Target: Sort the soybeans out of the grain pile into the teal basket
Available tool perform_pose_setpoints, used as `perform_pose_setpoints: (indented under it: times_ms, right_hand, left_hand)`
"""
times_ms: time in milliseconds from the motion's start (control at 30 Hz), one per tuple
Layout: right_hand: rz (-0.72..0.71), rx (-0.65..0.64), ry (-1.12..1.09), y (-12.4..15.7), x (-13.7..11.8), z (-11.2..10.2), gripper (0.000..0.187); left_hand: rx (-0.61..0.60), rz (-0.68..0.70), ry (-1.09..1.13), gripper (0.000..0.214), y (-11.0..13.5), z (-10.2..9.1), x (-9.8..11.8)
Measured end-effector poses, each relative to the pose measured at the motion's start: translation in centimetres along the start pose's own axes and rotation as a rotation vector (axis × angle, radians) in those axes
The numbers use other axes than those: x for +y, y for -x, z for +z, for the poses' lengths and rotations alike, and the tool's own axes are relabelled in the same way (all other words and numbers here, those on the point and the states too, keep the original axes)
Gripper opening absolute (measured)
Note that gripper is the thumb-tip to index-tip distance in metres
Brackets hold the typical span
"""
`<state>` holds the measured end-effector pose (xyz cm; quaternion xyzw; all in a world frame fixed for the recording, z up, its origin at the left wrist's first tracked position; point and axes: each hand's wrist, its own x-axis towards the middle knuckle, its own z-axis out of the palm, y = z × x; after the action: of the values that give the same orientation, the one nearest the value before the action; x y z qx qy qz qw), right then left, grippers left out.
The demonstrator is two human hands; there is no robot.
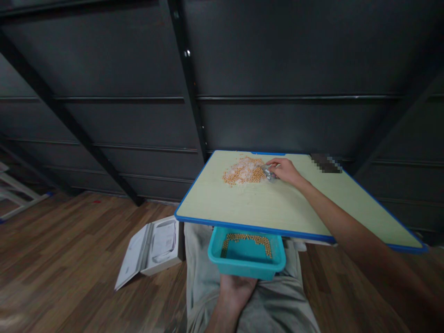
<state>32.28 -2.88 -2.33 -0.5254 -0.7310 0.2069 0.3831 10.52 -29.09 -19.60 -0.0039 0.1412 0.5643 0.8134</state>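
My left hand (238, 287) is under a turquoise plastic basin (243, 267), holding it up from below above my lap; the fingers are mostly hidden. Small golden beads (246, 237) lie along the far and side edges of the basin floor. Over the pale tabletop (222, 203), my right hand (283, 170) is closed on a small shiny silvery tool (269, 174), whose exact kind I cannot make out. It touches the right edge of a spread-out pile (244, 170) of golden beads mixed with whitish, translucent grains.
A dark, partly blurred-out object (326, 163) lies at the table's far right. Beyond the blue table edge (222, 223), an open white box (160, 247) stands on the wooden floor (69, 249) at left. A dark panelled wall (294, 60) rises behind the table.
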Motion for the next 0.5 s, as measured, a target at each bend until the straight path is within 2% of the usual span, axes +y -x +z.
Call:
perform_pose_setpoints:
  times_ms: [300, 500]
  right_hand:
    - [-0.064, -0.004, 0.019, 0.4, -1.0, 0.0, 0.027]
    - [-0.091, -0.019, 0.006, 0.4, -1.3, 0.1, 0.028]
  left_hand:
    - [-0.018, 0.033, -0.027, 0.037, 0.1, 0.4, -0.1]
    - [-0.064, -0.004, 0.009, 0.038, 0.1, 0.5, 0.0]
